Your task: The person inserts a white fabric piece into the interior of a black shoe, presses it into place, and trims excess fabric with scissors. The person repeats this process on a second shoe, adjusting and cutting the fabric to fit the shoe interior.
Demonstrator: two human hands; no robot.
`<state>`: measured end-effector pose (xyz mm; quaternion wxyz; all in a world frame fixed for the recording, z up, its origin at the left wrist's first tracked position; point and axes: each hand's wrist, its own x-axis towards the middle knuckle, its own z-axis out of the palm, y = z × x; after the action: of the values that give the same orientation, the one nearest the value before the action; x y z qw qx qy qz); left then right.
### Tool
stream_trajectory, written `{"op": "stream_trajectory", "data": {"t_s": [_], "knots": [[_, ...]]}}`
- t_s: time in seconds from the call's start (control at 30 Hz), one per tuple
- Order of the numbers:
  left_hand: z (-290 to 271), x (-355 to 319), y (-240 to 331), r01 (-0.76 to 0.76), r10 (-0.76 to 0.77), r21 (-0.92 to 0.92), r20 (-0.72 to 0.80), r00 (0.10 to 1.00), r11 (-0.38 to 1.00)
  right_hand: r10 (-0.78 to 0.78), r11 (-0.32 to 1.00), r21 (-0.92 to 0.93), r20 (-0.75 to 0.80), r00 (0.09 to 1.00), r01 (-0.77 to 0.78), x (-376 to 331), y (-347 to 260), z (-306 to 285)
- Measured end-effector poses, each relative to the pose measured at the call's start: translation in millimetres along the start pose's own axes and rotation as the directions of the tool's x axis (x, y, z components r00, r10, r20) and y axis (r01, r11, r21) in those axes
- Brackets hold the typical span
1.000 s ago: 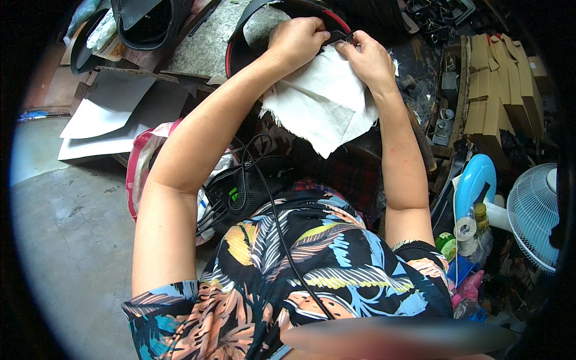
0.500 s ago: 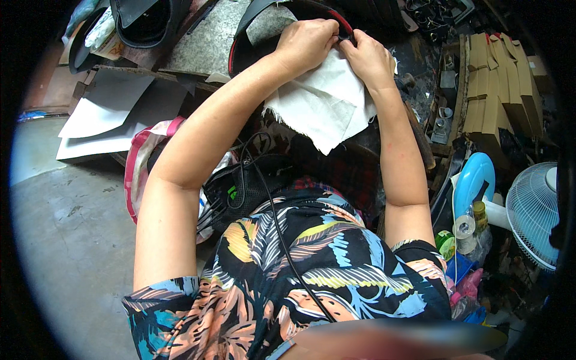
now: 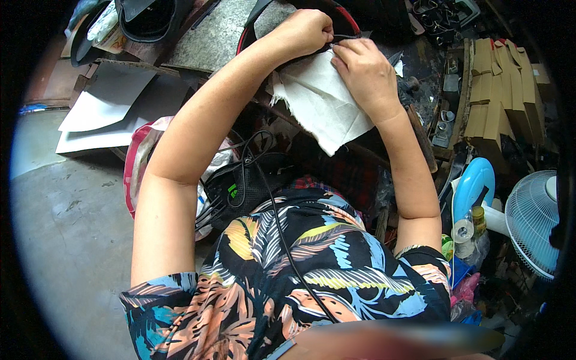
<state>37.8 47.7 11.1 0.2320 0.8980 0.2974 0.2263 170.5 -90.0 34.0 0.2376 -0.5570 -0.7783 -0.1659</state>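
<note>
A black, curved band with a red edge [image 3: 348,21] loops behind my hands at the top of the view. My left hand [image 3: 309,33] is closed in a pinch at the band's near side, and its fingertips hide what they hold. Just right of it, my right hand [image 3: 371,77] bends its fingers over the upper edge of a frayed white cloth [image 3: 321,99], thumb against the fabric. The cloth hangs down toward my lap. Between the two hands runs a thin greyish strip [image 3: 345,37].
A grey slab [image 3: 201,45] lies beyond my left forearm, with black leather-like pieces [image 3: 150,24] on it. White sheets [image 3: 105,102] stick out at the left. On the right are brown cardboard pieces [image 3: 489,90] and a fan [image 3: 531,222]. A black cable [image 3: 279,234] crosses my shirt.
My right hand has come away from the band's edge, drawing nearer and turning its back upward over the cloth. My left hand has shifted slightly up and left. The cloth has moved with them.
</note>
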Motion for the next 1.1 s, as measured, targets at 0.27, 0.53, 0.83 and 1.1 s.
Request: {"op": "stream_trajectory", "data": {"t_s": [0.27, 0.53, 0.83, 1.1], "knots": [[9.8, 1.1, -11.5, -0.046, 0.043, -0.065, -0.053, 0.998, 0.997, 0.071, 0.997, 0.027, -0.005, 0.997, -0.071, -8.4, -0.7, 10.6], [0.1, 0.9, -6.0, -0.011, 0.009, 0.087, 0.026, 1.0, 0.996, 0.084, 0.995, 0.056, -0.016, 0.996, -0.083, -9.9, -3.1, 8.4], [14.6, -7.6, -5.9, -0.028, 0.051, 0.129, -0.175, 0.983, 0.991, 0.073, 0.997, 0.011, 0.021, 0.997, -0.073, -10.3, 0.1, 7.6], [-8.3, -14.6, 4.6, -0.02, 0.025, 0.084, -0.054, 0.998, 0.996, 0.064, 0.998, 0.019, -0.024, 0.998, -0.063, -12.2, -1.6, 7.7]]}}
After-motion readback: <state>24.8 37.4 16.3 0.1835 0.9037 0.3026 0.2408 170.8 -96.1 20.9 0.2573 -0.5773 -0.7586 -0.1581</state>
